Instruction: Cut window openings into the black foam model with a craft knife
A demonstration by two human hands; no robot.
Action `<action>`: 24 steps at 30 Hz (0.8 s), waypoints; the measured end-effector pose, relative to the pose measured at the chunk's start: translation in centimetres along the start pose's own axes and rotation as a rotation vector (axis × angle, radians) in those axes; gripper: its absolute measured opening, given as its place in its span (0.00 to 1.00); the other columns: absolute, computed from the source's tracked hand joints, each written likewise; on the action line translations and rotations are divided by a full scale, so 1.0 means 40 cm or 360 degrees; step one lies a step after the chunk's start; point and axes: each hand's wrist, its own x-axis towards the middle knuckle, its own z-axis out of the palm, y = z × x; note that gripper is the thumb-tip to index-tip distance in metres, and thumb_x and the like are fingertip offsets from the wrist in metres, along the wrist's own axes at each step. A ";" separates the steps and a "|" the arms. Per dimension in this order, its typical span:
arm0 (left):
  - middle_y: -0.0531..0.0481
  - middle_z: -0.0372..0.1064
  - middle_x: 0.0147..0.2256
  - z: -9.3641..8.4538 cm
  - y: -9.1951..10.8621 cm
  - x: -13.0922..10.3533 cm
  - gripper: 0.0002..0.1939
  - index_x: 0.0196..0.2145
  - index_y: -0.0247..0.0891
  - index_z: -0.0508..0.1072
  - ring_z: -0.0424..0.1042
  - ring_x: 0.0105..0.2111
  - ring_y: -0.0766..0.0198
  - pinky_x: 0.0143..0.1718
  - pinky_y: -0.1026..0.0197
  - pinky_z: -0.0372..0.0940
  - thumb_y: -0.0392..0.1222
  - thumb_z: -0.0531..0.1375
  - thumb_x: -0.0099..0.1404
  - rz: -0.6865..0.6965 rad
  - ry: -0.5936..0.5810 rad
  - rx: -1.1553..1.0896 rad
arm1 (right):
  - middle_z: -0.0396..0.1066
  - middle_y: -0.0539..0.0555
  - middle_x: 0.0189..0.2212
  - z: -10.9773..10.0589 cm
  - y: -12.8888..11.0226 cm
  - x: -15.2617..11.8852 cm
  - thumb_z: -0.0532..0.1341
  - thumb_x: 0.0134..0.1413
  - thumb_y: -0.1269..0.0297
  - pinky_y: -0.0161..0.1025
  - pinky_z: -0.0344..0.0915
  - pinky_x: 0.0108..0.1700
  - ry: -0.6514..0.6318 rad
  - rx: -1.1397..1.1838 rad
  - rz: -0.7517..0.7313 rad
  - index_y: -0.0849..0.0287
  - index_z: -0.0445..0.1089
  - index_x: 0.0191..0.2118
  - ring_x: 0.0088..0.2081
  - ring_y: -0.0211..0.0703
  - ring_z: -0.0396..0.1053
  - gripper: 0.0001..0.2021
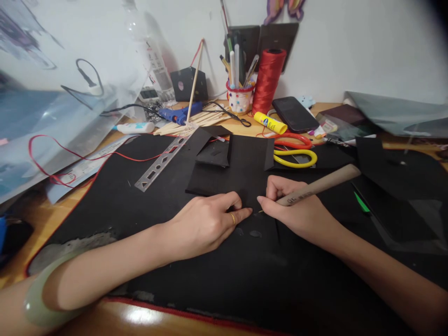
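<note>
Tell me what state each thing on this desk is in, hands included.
Right hand: closed around the pen.
Pen: uncapped, tip down.
Left hand: resting, fingers bent.
Phone: face up, screen dark.
Red spool: upright, thread wound on.
Pen cup: upright, filled.
Ruler: lying flat.
Yellow glue stick: on its side.
Scissors: lying down, blades unclear.

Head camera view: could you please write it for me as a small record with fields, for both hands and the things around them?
Left hand: fingertips down on the dark work surface
Left wrist: pale green bracelet
Right hand: holds a tan pen, tip near the left fingertips
Mat: black, red edge
Ruler: clear, with cut-out shapes
Scissors: red and yellow handles
Behind: glue stick, phone, red spool
</note>
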 end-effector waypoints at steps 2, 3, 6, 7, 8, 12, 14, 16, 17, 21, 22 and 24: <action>0.48 0.62 0.38 0.000 0.000 0.002 0.18 0.52 0.38 0.62 0.65 0.31 0.68 0.28 0.67 0.61 0.35 0.45 0.66 0.0000 0.0000 0.0002 | 0.49 0.42 0.14 0.000 0.001 0.001 0.57 0.46 0.68 0.29 0.45 0.18 -0.0006 0.0009 0.0002 0.59 0.52 0.19 0.18 0.27 0.47 0.13; 0.48 0.62 0.39 0.001 -0.001 0.003 0.18 0.53 0.38 0.61 0.64 0.31 0.68 0.28 0.67 0.61 0.35 0.45 0.66 -0.0002 -0.0002 0.0003 | 0.49 0.42 0.14 0.000 0.001 0.001 0.57 0.46 0.68 0.29 0.44 0.18 -0.0006 0.0013 0.0004 0.59 0.52 0.18 0.18 0.27 0.47 0.13; 0.48 0.62 0.39 0.002 -0.003 0.005 0.18 0.53 0.38 0.60 0.64 0.31 0.68 0.28 0.67 0.61 0.35 0.45 0.66 -0.0002 -0.0019 0.0008 | 0.49 0.42 0.14 0.001 0.001 0.002 0.57 0.46 0.67 0.29 0.44 0.18 -0.0010 0.0023 0.0012 0.59 0.52 0.19 0.18 0.27 0.47 0.13; 0.48 0.62 0.39 0.001 -0.003 0.005 0.18 0.53 0.38 0.60 0.64 0.31 0.68 0.28 0.67 0.61 0.35 0.45 0.66 -0.0001 -0.0024 0.0012 | 0.49 0.42 0.14 0.001 0.000 0.002 0.57 0.46 0.67 0.29 0.44 0.18 -0.0013 0.0026 0.0014 0.59 0.52 0.19 0.18 0.27 0.47 0.13; 0.48 0.62 0.39 0.001 -0.003 0.005 0.18 0.53 0.39 0.60 0.64 0.31 0.68 0.28 0.67 0.61 0.35 0.45 0.66 0.0001 -0.0029 0.0018 | 0.49 0.42 0.14 0.001 -0.001 0.002 0.57 0.46 0.67 0.29 0.44 0.18 -0.0016 0.0028 0.0018 0.59 0.52 0.19 0.18 0.27 0.47 0.13; 0.48 0.62 0.38 -0.002 -0.002 0.004 0.18 0.53 0.39 0.61 0.64 0.30 0.69 0.27 0.68 0.61 0.35 0.45 0.66 0.0013 -0.0034 0.0032 | 0.49 0.42 0.14 0.000 -0.002 0.001 0.57 0.46 0.66 0.30 0.44 0.18 -0.0030 0.0040 0.0029 0.59 0.51 0.18 0.18 0.28 0.47 0.13; 0.48 0.62 0.38 -0.002 -0.002 0.005 0.18 0.53 0.39 0.62 0.64 0.30 0.69 0.27 0.68 0.61 0.35 0.45 0.66 0.0013 -0.0023 0.0034 | 0.49 0.42 0.14 0.000 -0.001 0.000 0.57 0.46 0.66 0.30 0.44 0.18 -0.0039 0.0044 0.0031 0.59 0.51 0.18 0.18 0.28 0.47 0.14; 0.48 0.62 0.38 0.000 -0.002 0.005 0.18 0.52 0.39 0.62 0.64 0.30 0.69 0.27 0.68 0.61 0.35 0.45 0.66 0.0009 -0.0009 0.0036 | 0.49 0.43 0.14 -0.001 0.001 0.001 0.58 0.46 0.66 0.31 0.44 0.18 -0.0037 0.0039 0.0032 0.59 0.52 0.18 0.18 0.29 0.47 0.13; 0.48 0.63 0.38 0.001 -0.002 0.006 0.18 0.52 0.39 0.62 0.64 0.30 0.69 0.27 0.68 0.62 0.35 0.45 0.66 0.0009 0.0001 0.0038 | 0.49 0.43 0.14 -0.001 0.002 0.001 0.58 0.46 0.66 0.31 0.44 0.18 -0.0021 0.0036 0.0036 0.58 0.52 0.18 0.18 0.29 0.47 0.14; 0.47 0.65 0.37 -0.008 -0.004 0.004 0.16 0.49 0.36 0.65 0.65 0.30 0.67 0.27 0.66 0.63 0.35 0.45 0.67 0.0135 0.0096 0.0101 | 0.51 0.43 0.14 -0.004 0.003 0.003 0.58 0.47 0.62 0.31 0.46 0.19 0.0127 0.0064 0.0068 0.58 0.51 0.18 0.17 0.29 0.48 0.15; 0.47 0.66 0.36 -0.016 -0.006 0.004 0.16 0.48 0.35 0.66 0.66 0.31 0.66 0.28 0.66 0.63 0.35 0.46 0.67 0.0179 0.0157 0.0124 | 0.51 0.43 0.14 -0.005 0.003 0.003 0.58 0.47 0.61 0.32 0.46 0.19 0.0158 0.0074 0.0075 0.58 0.51 0.18 0.17 0.29 0.48 0.15; 0.47 0.68 0.35 -0.038 -0.013 0.004 0.14 0.47 0.35 0.67 0.66 0.33 0.65 0.31 0.65 0.64 0.34 0.49 0.65 0.0194 0.0325 0.0163 | 0.51 0.43 0.14 -0.007 0.002 0.004 0.58 0.47 0.61 0.32 0.46 0.19 0.0204 0.0092 0.0092 0.58 0.51 0.18 0.17 0.29 0.48 0.16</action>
